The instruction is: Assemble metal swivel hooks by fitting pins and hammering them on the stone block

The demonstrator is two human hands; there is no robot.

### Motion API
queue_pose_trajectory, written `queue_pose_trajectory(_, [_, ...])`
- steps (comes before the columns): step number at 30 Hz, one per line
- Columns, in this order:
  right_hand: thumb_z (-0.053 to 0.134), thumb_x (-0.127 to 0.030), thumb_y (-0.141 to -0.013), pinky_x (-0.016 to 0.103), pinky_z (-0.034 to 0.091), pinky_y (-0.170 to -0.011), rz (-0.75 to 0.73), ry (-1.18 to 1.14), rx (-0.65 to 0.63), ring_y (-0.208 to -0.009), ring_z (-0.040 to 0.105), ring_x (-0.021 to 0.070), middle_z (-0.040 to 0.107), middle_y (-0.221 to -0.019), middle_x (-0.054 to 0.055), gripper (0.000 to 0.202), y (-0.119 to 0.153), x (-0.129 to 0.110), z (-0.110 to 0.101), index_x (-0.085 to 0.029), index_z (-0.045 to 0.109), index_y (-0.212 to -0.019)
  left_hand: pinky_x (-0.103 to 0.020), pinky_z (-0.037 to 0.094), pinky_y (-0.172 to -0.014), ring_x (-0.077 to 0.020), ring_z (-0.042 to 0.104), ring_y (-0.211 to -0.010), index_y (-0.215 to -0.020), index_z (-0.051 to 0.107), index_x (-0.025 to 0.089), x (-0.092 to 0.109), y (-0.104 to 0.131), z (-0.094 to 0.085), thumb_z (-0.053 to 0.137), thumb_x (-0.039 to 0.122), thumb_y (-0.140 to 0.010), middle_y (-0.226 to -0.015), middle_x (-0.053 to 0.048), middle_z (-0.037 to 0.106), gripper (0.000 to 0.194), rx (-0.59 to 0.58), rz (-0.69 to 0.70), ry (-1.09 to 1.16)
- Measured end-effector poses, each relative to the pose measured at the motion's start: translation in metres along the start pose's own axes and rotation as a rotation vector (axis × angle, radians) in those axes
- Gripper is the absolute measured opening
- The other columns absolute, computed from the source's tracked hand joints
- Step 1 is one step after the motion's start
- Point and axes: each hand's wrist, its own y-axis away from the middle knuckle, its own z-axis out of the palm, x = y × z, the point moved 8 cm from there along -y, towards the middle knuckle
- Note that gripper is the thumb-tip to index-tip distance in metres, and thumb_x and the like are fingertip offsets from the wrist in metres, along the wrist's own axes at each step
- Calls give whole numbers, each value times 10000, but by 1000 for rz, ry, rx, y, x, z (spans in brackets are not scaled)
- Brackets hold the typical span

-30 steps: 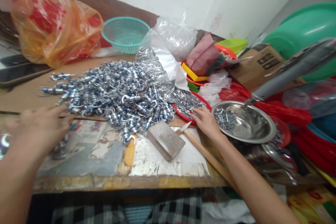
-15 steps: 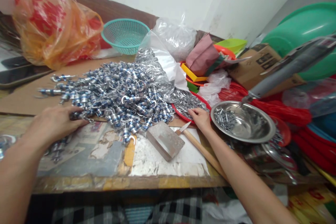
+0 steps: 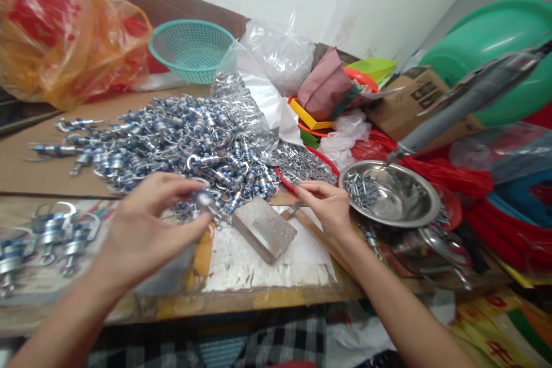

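Between the thumb and fingers of my left hand [image 3: 150, 230] is a blurred silver metal fitting [image 3: 206, 202], held left of the metal block [image 3: 264, 229]. My right hand [image 3: 325, 207] is pinched closed near the rim of the red tray [image 3: 330, 165] of small metal strips [image 3: 302, 162]; whatever its fingertips hold is too small to make out. A large pile of silver-and-blue fittings with hooks [image 3: 172, 138] lies behind my left hand. Beside the block, a knife blade [image 3: 292, 209] and a wooden handle [image 3: 319, 233] lie partly behind my right hand.
A steel bowl [image 3: 414, 198] with metal pins stands at the right, a grey-handled tool [image 3: 466, 100] above it. More fittings [image 3: 52, 236] lie at the left near the table edge [image 3: 241, 302]. Behind are a teal basket [image 3: 194, 49] and an orange bag [image 3: 73, 40].
My left hand has moved right from the pile's left side and now holds a fitting up near the block. My right hand has drawn slightly back from the metal strips. The view has shifted.
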Motion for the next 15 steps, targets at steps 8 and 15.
queue_pose_trajectory(8, [595,-76,-722,270,525,-645,-291,10,-321,-678,654,153,716,-753,58,171,49,-62,22,-158,718,-807,-342,524,-707,-195,596,-840,-943,627,179,26,30,99,626,220,-758,-1179,-124,484,189,-109,363,-190])
queue_pose_trajectory(15, [594,-115,-791,253,490,-656,-236,-63,-312,-707,630,146,685,-740,35,135,48,-64,27,-182,708,-815,-314,511,-760,-194,618,-858,-1159,561,178,26,31,96,602,180,-789,-973,-78,676,372,-73,445,-197])
